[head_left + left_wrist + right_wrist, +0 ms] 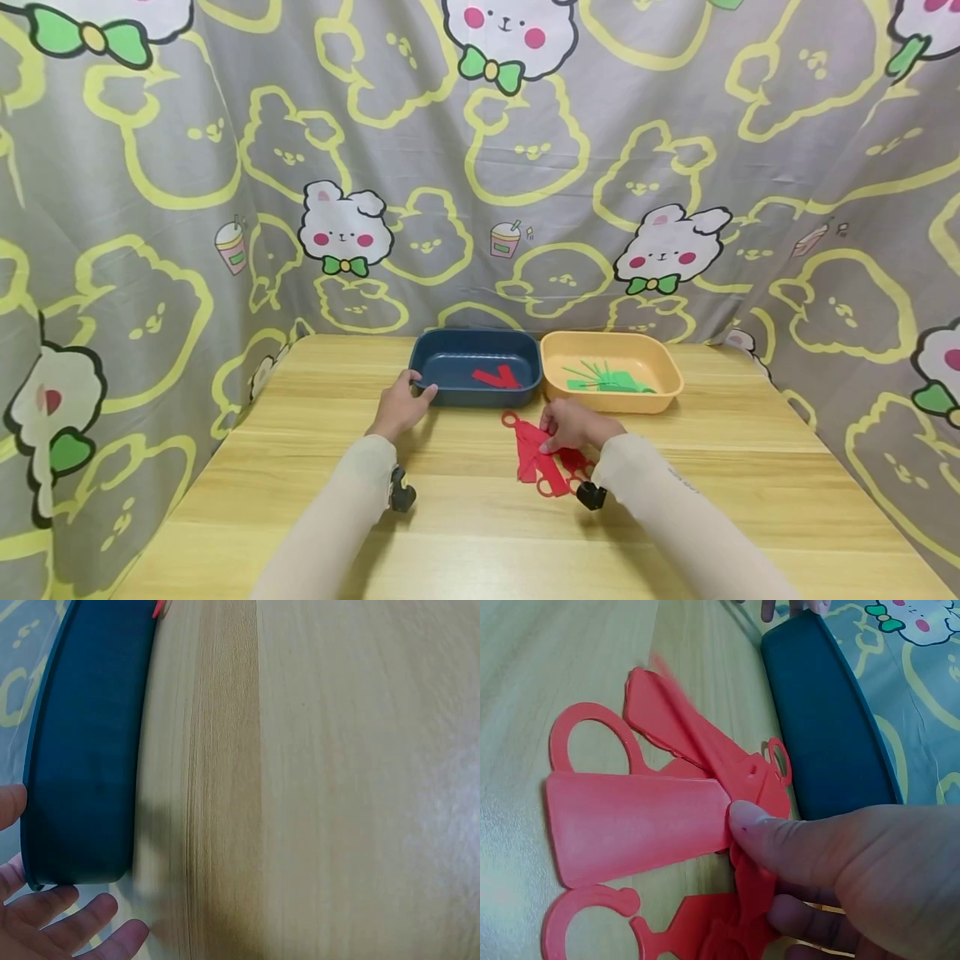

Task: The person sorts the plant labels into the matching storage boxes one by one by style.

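Note:
My left hand (401, 408) holds the near left corner of a navy blue plastic basin (472, 398). In the left wrist view its thumb (10, 805) lies at the rim and the fingers spread along the basin's end. Two or so flat red strips (497, 377) lie inside that basin. In front of it, my right hand (573, 427) pinches flat red plastic pieces (637, 825) from a bunch on the table. Some of these have ring-shaped ends, others are wedge-shaped. The right thumb presses on top, while the fingers are partly hidden underneath.
A yellow-orange basin (660, 398) stands beside the navy one, holding green strips and thin green pieces (611, 381). Both are near the back edge of the wooden table (300, 517). A patterned curtain (420, 167) hangs behind and at both sides.

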### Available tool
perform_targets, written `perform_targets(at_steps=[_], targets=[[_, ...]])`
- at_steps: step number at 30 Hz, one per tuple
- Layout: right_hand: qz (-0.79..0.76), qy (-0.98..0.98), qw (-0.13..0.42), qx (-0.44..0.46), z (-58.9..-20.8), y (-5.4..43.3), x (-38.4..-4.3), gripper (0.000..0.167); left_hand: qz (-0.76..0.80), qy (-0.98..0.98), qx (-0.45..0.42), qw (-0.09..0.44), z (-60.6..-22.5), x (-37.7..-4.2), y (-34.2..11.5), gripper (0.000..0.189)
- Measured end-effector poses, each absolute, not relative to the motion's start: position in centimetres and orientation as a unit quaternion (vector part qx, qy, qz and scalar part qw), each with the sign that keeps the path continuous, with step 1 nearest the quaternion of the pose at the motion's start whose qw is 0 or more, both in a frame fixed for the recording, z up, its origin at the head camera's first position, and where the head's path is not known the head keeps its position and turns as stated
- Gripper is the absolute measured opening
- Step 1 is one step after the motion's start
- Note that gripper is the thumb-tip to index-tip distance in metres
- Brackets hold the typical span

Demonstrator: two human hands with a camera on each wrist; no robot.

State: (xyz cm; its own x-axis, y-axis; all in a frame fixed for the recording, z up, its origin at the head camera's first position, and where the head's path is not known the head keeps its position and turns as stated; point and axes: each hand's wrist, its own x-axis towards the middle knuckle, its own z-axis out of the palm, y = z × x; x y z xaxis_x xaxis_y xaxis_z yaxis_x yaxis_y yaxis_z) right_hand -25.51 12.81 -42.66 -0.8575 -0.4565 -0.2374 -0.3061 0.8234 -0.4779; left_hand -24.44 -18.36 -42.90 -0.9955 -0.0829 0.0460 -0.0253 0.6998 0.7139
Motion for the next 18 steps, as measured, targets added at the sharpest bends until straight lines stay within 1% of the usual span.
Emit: perform_targets(at_steps=[7, 11, 18], targets=[[-0.220, 0.930, 0.187, -0.227, -42.4, 13.2, -25.4, 0.026, -0.381, -0.923, 0.030, 0.035, -42.8, -24.4, -18.4, 0.045], [-0.236, 0.918, 0.190, -0.255, -42.4, 13.7, -25.5, 0.023, -0.381, -0.924, 0.030, 0.035, -42.9, -24.4, -18.4, 0.045], [-0.271, 0.915, 0.169, -0.245, -42.3, 14.0, -26.0, 0.016, -0.383, -0.923, 0.031, 0.034, -42.9, -24.5, -18.4, 0.045]])
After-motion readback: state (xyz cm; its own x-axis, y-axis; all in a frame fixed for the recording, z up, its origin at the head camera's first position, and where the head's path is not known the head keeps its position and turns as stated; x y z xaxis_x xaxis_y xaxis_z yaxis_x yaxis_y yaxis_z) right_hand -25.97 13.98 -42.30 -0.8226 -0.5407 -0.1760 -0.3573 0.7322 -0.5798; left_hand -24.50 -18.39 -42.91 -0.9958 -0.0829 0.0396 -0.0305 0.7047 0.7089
